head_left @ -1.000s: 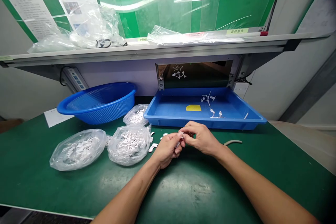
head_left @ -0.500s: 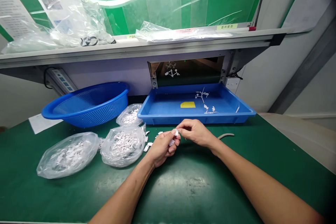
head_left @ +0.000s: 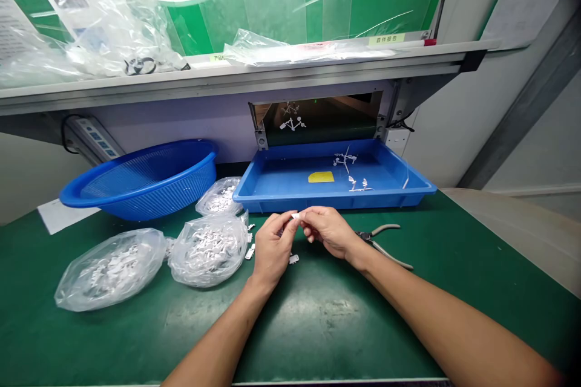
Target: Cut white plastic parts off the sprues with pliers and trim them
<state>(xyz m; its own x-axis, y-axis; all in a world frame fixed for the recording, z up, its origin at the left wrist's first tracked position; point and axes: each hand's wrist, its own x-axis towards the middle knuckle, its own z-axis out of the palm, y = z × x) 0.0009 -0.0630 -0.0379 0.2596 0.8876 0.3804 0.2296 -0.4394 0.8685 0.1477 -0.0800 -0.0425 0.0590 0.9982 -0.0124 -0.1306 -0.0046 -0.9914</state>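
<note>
My left hand (head_left: 273, 248) and my right hand (head_left: 328, 231) meet above the green mat (head_left: 318, 326), their fingertips pinching a small white plastic part (head_left: 296, 216). Just below them, another white piece (head_left: 294, 259) lies on the mat. Near my left hand sit several loose white pieces (head_left: 250, 251) beside a clear bag of white plastic parts (head_left: 209, 251). A second full bag (head_left: 111, 269) and a third (head_left: 220, 196) lie close by. Behind my right wrist rest grey-handled side cutters (head_left: 382, 243).
A blue plastic tray (head_left: 333, 198) holds white plastic sprues and a yellow note at the back of the mat. To its left stands a round blue mesh basket (head_left: 149, 190). Above is a shelf (head_left: 227, 81) carrying plastic bags, with a slot beneath it.
My hands have moved closer together and now pinch one white part at the fingertips. The view has shifted, and the side cutters now show in full behind my right wrist.
</note>
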